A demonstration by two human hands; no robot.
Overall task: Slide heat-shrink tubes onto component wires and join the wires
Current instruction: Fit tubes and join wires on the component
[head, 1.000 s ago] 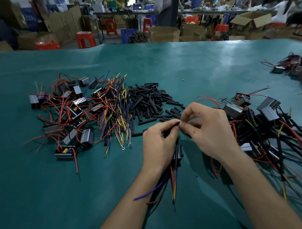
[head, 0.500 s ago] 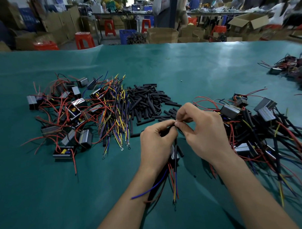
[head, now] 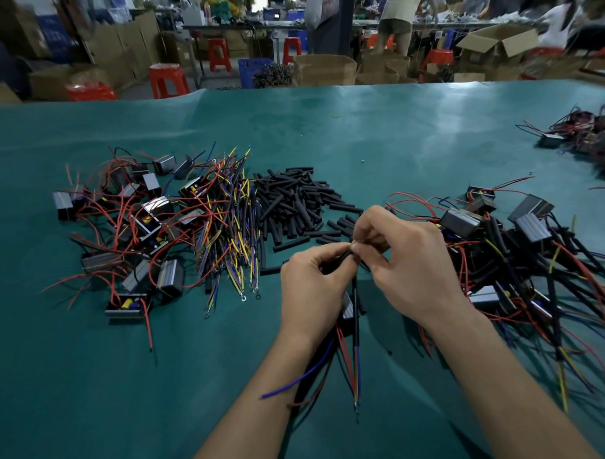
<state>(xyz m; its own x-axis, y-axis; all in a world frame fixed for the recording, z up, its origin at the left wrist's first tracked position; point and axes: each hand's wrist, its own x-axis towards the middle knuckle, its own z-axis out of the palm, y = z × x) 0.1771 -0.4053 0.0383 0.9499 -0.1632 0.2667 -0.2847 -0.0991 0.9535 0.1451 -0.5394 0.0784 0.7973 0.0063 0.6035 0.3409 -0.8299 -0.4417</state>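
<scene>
Both hands meet over the middle of the green counter [head: 359,131], toward its near edge, so the fiddly work sits directly under the eyes. The left hand [head: 312,290] is curled closed around a small component [head: 347,308] and its bundle of wires [head: 356,337], thumb and forefinger pinching the upper end so that it stays put, while the loose blue, red and yellow tails hang down toward the near edge out of the way. The right hand [head: 408,263] comes in from the other side with its fingertips [head: 358,248] pinched tight against the left's, apparently on a wire end or a black tube; the pinch hides what lies between, so whether it is threading a sleeve or twisting strands cannot be told for sure. The supplies are laid out in the likely order of use: a pile of bare components [head: 130,235] with red leads toward the left edge, a sheaf of terminal wires [head: 232,231] just beside it, then the heap of heat-shrink tubes [head: 293,205] just beyond the hands, within a short reach. Toward the right edge lies a tangle of finished assemblies [head: 521,256], already carrying black sleeves, which suggests work flows left to right. A smaller heap [head: 586,137] sits near the far right corner, well apart.
</scene>
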